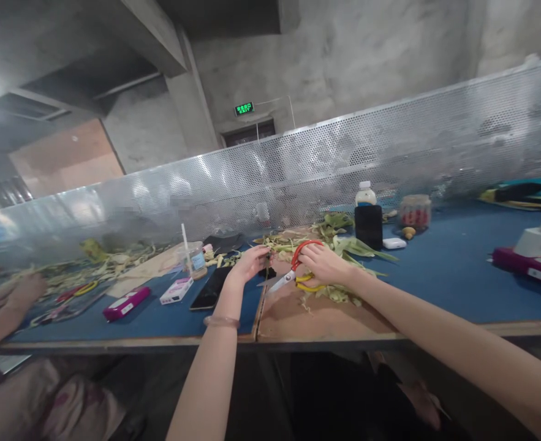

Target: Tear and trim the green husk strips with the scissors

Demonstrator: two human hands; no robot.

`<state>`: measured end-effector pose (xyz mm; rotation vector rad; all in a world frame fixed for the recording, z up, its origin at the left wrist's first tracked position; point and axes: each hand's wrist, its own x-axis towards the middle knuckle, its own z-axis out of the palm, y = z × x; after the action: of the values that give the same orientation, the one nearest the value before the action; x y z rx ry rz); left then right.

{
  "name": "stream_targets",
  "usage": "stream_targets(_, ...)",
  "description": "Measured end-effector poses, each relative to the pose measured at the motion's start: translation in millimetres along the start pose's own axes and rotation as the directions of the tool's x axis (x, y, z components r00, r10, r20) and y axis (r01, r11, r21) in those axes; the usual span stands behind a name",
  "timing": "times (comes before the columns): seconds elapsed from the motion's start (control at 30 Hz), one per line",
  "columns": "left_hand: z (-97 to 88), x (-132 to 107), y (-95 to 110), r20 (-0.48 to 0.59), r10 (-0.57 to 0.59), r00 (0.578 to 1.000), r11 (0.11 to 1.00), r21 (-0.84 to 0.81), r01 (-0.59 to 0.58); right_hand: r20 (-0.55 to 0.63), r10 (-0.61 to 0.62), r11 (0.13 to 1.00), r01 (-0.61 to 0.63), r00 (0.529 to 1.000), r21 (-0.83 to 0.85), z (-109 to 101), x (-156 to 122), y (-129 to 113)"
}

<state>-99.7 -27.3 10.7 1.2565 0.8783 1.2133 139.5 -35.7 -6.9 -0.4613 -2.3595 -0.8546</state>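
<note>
My right hand (323, 264) is closed round the red and yellow handles of a pair of scissors (293, 274), whose blades point left over a brown board (307, 315). My left hand (250, 263) is pinched on a thin green stalk (266, 252) just left of the blades, above a small dark object. A bangle sits on my left wrist. Pale green leaf scraps (339, 245) lie behind and under my right hand.
A black phone (210, 288), a pink-and-white box (176, 290), a magenta case (126, 304) and a plastic cup with a straw (193, 258) lie on the blue table. Further right: a dark bottle (368, 220), a jar (415, 211), a white case (394, 243). Another person's hand (24, 291) works at left. A perforated metal screen (298, 171) backs the table.
</note>
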Motion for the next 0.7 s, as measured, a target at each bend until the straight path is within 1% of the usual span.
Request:
stream_targets(0.1,-0.1,0.4,-0.8,0.015,0.004,1.000,1.000,0.015,-0.005,0.017,-0.023,0.999,0.024,1.000,-0.032,-0.3,-1.6,0.8)
stream_targets(0.2,0.2,-0.1,-0.5,0.009,0.004,1.000,1.000,0.020,-0.004,0.007,-0.032,0.995,0.032,0.999,-0.096,0.9,-3.3,1.0)
stream_targets(0.3,0.2,-1.0,-0.1,0.015,0.008,1.000,1.000,0.024,-0.009,-0.016,-0.080,0.984,0.077,0.997,-0.159,4.0,-4.3,-2.0)
stream_targets(0.37,0.1,-1.5,-0.3,0.034,0.007,0.999,0.999,0.045,-0.009,-0.061,-0.119,0.975,0.105,0.991,-0.194,5.9,-4.6,-5.9)
stream_targets(0.53,-0.9,-0.7,-2.1,0.069,0.012,0.998,0.996,0.082,-0.018,-0.221,-0.216,0.951,0.153,0.951,-0.270,3.2,-2.7,-18.3)
stream_targets(0.63,-2.0,1.5,-3.5,0.075,0.006,0.997,0.997,0.081,-0.012,-0.237,-0.264,0.939,0.192,0.935,-0.286,-2.0,0.9,-26.5)
stream_targets(0.7,-2.4,2.6,-4.3,0.076,0.002,0.997,0.996,0.087,-0.008,-0.229,-0.332,0.921,0.261,0.915,-0.290,-4.1,3.6,-31.7)
